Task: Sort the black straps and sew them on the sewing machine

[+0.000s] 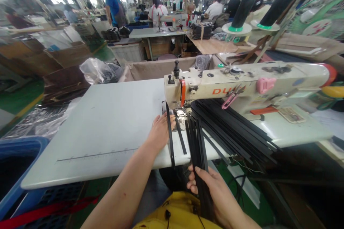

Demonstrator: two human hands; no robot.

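One strip (170, 139) at the left hand (160, 130), a bundle (197, 143) in the right hand (215, 184)

Well out to the left of both hands stands a blue crate (43, 146), with a red band (45, 211) stretched in front of it. Ahead of the left hand and off to its left, a clear plastic bag (96, 71) lies past the far edge of the bench (115, 114). The pale bench top spreads to the left of that hand, with a ruler line (96, 155) marked along the near side.

The left hand rests on the bench, back upward, its fingers reaching toward the needle end of the sewing machine (255, 86). The long black strip crosses at the fingertips and runs down to the near edge; whether the fingers grip it, I cannot tell. Between the hands, a short strip (181, 137) lies flat on the bench, and nearer the body a yellow garment (172, 211) shows between the forearms.

The right hand is closed around the bundle of black strips, thumb on top. The bundle's far ends point toward the needle end; its near part drops toward the lap. Ahead of the right hand and to its right, a heap of black strips (231, 128) fans out beneath the machine's arm.
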